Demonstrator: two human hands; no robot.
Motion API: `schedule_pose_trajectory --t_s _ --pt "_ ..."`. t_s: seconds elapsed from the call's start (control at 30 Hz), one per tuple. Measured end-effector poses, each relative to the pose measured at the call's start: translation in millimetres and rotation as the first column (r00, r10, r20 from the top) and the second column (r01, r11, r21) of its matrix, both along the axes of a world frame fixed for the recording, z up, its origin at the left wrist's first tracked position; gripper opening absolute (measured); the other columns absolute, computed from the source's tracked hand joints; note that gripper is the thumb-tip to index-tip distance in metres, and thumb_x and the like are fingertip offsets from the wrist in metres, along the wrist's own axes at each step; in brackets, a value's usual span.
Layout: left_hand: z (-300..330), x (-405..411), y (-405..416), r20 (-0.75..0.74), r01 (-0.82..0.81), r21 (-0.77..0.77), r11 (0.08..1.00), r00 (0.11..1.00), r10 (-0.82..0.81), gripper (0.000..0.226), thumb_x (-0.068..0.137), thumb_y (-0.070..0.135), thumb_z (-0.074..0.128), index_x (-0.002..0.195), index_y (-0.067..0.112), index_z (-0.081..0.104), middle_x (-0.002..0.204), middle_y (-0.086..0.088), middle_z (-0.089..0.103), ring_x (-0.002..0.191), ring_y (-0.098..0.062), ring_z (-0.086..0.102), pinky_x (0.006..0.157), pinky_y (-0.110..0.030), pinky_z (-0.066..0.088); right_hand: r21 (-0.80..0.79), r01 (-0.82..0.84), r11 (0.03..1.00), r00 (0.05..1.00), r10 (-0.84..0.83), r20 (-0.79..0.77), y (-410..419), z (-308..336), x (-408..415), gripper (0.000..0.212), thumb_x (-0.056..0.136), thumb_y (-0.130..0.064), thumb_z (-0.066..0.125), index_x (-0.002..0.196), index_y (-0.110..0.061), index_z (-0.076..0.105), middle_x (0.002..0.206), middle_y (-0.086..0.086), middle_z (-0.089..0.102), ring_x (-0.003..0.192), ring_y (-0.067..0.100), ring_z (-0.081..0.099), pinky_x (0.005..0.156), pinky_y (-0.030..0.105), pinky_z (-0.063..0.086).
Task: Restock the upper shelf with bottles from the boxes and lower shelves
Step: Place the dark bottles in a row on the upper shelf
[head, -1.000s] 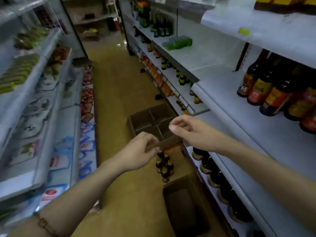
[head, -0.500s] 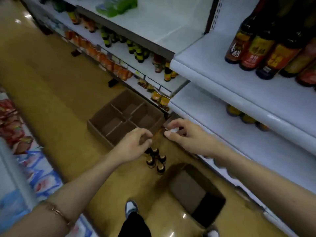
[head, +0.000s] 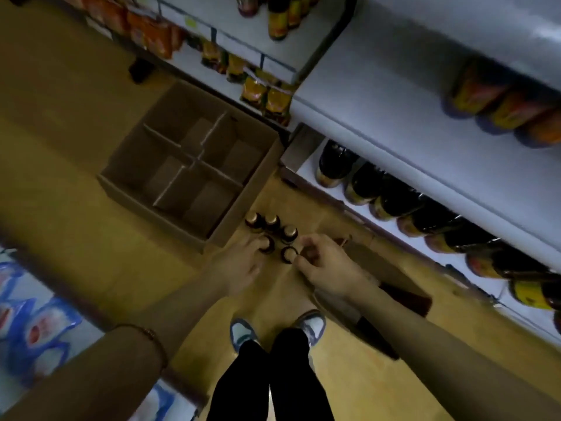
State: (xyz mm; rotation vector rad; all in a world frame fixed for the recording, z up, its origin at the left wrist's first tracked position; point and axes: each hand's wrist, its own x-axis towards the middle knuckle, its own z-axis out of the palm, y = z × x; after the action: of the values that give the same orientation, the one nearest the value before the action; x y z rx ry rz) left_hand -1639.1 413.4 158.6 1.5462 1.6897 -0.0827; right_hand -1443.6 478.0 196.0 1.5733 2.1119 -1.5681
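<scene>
Several small dark bottles with gold caps (head: 271, 223) stand in a tight cluster on the floor in front of my feet. My left hand (head: 239, 264) reaches down to the cluster, its fingers curled round the neck of one near bottle (head: 267, 245). My right hand (head: 326, 264) comes in from the right and pinches the cap of another near bottle (head: 287, 255) with thumb and forefinger. The view is blurred, so the exact grip is hard to read. A white shelf (head: 373, 95) on the right carries a few bottles with orange labels (head: 501, 101).
An open cardboard box (head: 158, 212) with dividers lies on the floor just beyond the cluster. A second brown box (head: 397, 279) sits under my right forearm. Large dark bottles (head: 391, 202) line the bottom shelf at right. Packaged goods (head: 36, 329) fill the low left shelf.
My view has tipped from the aisle down to the floor. Both hands have dropped from mid-air onto the bottle cluster and closed on two bottle tops.
</scene>
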Motion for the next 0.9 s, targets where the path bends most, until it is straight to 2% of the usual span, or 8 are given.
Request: schedule_pose_trajectory --t_s 0.07,0.2,0.4,0.53,0.63,0.77,0.83,0.9 --pt "-41.5 1.5 1.4 0.013 -0.046 0.001 0.999 0.999 0.046 0.049 0.098 0.02 0.049 0.144 0.02 0.033 0.143 -0.004 0.033 0.117 -0.021 0.051 0.094 -0.026 0.042 -0.023 0.038 0.999 0.999 -0.038 -0.001 1.4 -46.1 -3.3 0.04 0.097 -0.032 0.056 0.133 -0.017 0.049 0.119 -0.002 0.048 0.1 0.009 0.049 0.069 0.018 0.037" --pt "-126.3 1.0 4.2 -0.016 -0.033 -0.06 0.998 0.999 0.032 0.055 0.097 0.025 0.051 0.147 0.023 0.028 0.15 -0.005 0.025 0.123 -0.021 0.047 0.094 -0.028 0.042 -0.062 0.11 0.992 0.994 -0.11 -0.001 -5.3 -141.0 -7.4 0.04 0.096 -0.031 0.058 0.133 -0.017 0.052 0.132 0.002 0.047 0.107 0.007 0.049 0.08 0.014 0.034" --pt "-235.8 -1.3 -1.2 0.0 -0.079 -0.093 0.993 0.997 0.079 0.06 0.095 0.029 0.055 0.147 0.026 0.026 0.153 -0.006 0.016 0.127 -0.022 0.04 0.088 -0.022 0.039 -0.137 0.16 0.978 0.981 -0.142 0.131 -16.5 -272.1 -8.7 0.058 0.092 -0.028 0.063 0.141 -0.013 0.036 0.142 0.009 0.034 0.131 0.026 0.038 0.091 0.023 0.03" --pt "-291.0 -2.5 1.4 -0.036 -0.284 -0.042 0.958 0.959 0.283 0.077 0.092 0.027 0.061 0.152 0.019 0.013 0.153 -0.013 0.011 0.137 -0.03 0.028 0.102 -0.033 0.037 -0.209 0.32 0.924 0.941 -0.286 0.179 -23.5 -334.2 -17.6 0.072 0.092 -0.024 0.065 0.149 -0.01 0.023 0.149 0.011 0.027 0.136 0.024 0.032 0.091 0.017 0.025" --pt "-330.0 -12.4 12.1 0.006 -0.5 -0.033 0.865 0.866 0.5 0.089 0.087 0.019 0.068 0.153 0.021 0.009 0.152 -0.013 0.012 0.14 -0.031 0.021 0.108 -0.036 0.03 -0.262 0.439 0.86 0.898 -0.415 0.144 -29.2 -366.7 -26.2 0.08 0.089 -0.019 0.069 0.151 -0.013 0.018 0.154 0.01 0.027 0.139 0.024 0.033 0.103 0.026 0.032" --pt "-372.0 -19.5 21.7 0.079 -0.461 -0.118 0.879 0.878 0.472 0.091 0.08 0.022 0.076 0.15 0.033 0.019 0.148 -0.006 0.027 0.137 -0.026 0.028 0.11 -0.036 0.027 -0.2 0.501 0.842 0.863 -0.504 0.04 -29.4 -394.0 -36.8 0.073 0.082 -0.024 0.077 0.143 -0.022 0.038 0.144 0.008 0.045 0.131 0.023 0.046 0.102 0.028 0.038" --pt "-388.4 -18.9 28.0 0.146 -0.514 -0.113 0.851 0.838 0.526 0.082 0.073 0.023 0.08 0.142 0.037 0.037 0.143 -0.003 0.039 0.133 -0.023 0.036 0.111 -0.035 0.031 -0.133 0.537 0.833 0.84 -0.542 -0.002 -27.5 -408.1 -35.1 0.063 0.069 -0.046 0.081 0.123 -0.024 0.058 0.126 0.006 0.06 0.116 0.021 0.059 0.1 0.04 0.049" --pt "-406.6 -19.1 28.4 0.239 -0.592 -0.069 0.803 0.772 0.59 0.068 0.061 0.036 0.081 0.123 0.043 0.054 0.133 -0.001 0.052 0.126 -0.02 0.049 0.107 -0.043 0.04 -0.097 0.542 0.835 0.836 -0.547 -0.044 -30.2 -424.4 -27.6 0.056 0.063 -0.051 0.081 0.111 -0.029 0.063 0.119 0.005 0.064 0.11 0.019 0.062 0.095 0.047 0.051"
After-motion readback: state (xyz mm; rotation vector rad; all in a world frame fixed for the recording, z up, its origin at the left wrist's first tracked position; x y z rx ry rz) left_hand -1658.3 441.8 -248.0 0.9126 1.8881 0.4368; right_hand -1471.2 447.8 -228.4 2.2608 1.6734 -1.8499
